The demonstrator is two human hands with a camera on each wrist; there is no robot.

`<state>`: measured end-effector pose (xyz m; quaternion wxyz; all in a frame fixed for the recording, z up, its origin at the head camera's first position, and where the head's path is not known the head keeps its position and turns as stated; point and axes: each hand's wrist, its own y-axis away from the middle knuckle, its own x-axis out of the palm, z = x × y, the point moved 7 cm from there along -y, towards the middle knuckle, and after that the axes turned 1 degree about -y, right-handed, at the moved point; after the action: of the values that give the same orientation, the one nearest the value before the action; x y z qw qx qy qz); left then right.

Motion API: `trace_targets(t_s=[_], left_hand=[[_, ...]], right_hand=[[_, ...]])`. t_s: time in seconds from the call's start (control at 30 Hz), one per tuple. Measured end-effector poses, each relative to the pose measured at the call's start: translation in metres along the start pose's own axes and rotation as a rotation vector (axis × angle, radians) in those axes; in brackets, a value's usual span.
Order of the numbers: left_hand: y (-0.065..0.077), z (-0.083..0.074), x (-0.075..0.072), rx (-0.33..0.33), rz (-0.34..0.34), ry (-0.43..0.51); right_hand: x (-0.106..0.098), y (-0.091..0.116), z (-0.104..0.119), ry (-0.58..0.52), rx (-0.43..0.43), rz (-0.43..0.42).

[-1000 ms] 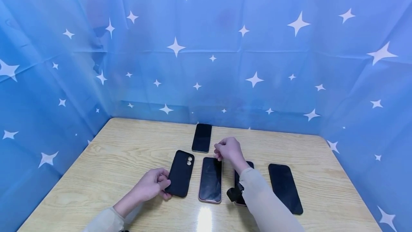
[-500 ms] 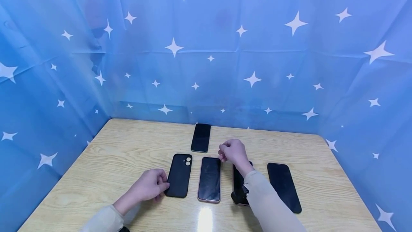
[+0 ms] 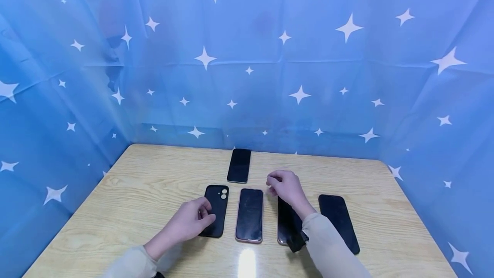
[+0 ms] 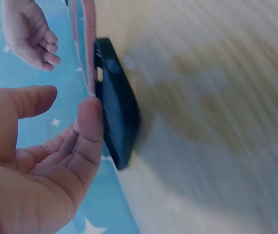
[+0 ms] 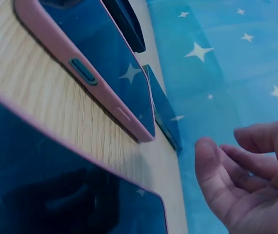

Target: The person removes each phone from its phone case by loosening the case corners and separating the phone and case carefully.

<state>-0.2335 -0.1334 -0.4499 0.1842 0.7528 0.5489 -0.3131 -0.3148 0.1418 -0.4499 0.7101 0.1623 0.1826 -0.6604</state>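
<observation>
A black phone case (image 3: 221, 211) with two round camera holes lies on the table at left of centre, its hollow side facing up in the left wrist view. My left hand (image 3: 191, 218) hovers over its near left part, thumb apart from the bent fingers and nothing between them. To the right of the case lies a phone in a pink case (image 3: 249, 216), screen up. My right hand (image 3: 287, 185) hangs loosely curled above the top end of another pink-cased phone (image 3: 286, 218), holding nothing. My right forearm partly covers that phone.
At the back of the wooden table (image 3: 162, 170) lies a dark phone (image 3: 239, 165). Another black phone (image 3: 339, 220) rests on the right, beside my right sleeve (image 3: 328, 243). A blue curtain (image 3: 247, 115) with white stars surrounds the table's back and sides.
My left hand has let go of the black phone case, which now lies flat, and has moved up over it. The right hand has drawn slightly right, away from the middle phone.
</observation>
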Motion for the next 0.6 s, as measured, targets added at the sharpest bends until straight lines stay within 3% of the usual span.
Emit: trace_targets(t_s=[0.37,0.6], left_hand=[[-0.012,-0.040,0.024,0.054,0.037,-0.052],[-0.019,-0.051,0.045,-0.040,0.070,-0.088]], right_hand=[[-0.007,0.007,0.001,0.036,-0.067,-0.017],[-0.006,0.013,-0.001,0.045,-0.063,-0.007]])
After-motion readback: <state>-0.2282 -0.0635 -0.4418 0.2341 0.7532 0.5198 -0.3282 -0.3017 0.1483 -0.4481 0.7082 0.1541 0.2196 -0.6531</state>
